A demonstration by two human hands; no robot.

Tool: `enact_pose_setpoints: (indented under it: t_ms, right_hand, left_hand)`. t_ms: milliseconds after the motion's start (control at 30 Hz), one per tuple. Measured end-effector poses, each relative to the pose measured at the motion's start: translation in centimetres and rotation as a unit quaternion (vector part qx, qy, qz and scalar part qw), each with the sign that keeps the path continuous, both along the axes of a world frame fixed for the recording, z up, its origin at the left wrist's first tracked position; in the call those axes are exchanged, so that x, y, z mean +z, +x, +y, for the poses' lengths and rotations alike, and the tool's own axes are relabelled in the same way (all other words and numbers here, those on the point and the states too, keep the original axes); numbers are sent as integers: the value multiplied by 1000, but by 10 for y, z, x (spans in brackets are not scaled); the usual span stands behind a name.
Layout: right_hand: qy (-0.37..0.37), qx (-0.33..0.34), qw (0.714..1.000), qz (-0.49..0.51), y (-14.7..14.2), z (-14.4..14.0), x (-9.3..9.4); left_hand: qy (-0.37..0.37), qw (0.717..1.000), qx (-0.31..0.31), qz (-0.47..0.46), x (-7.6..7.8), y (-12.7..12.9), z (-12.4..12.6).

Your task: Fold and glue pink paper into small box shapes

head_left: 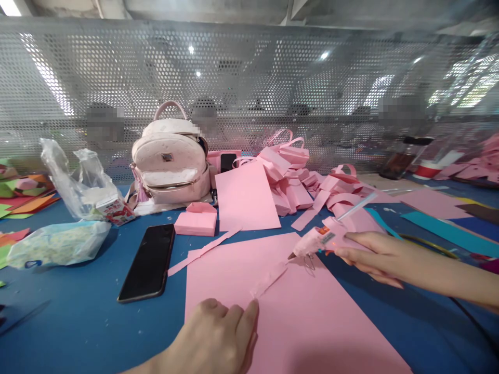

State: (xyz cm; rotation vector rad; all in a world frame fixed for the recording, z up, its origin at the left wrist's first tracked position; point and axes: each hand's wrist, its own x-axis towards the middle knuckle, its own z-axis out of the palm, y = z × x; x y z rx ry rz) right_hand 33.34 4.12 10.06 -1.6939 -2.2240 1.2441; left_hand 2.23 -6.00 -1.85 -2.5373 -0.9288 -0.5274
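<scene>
Right hand (pixel 370 254) aims glue gun (pixel 322 240) at paper strip (pixel 268 280).

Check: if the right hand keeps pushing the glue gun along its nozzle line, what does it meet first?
Probably the paper strip: the right hand aims the glue gun down-left, nozzle just short of the strip's upper end, which lies on the pink sheet. Depth unclear.

Matt pink paper sheet (pixel 296 311), glossy black phone (pixel 148 262), smooth plastic glue gun (pixel 322 240), perforated metal screen (pixel 249 93)
</scene>
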Motion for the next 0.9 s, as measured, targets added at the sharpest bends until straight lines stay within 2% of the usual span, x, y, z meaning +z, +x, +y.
enact_pose_setpoints:
  t_ms: [167,400,633,900]
  right_hand:
    - [-2,2,1000,-13,-4,-4,5]
    - [18,4,1000,-24,-6,-6,-1]
    - [13,17,999,-25,-20,-10,6]
    - [19,35,997,-68,-15,-6,-3]
  left_hand:
    - [-1,1000,2,-1,-1,0,0]
    - [-7,1000,1,3,0,-1,0]
    - [-11,1000,5,3,2,-1,0]
    - [-6,1000,6,-8,3,-1,-1]
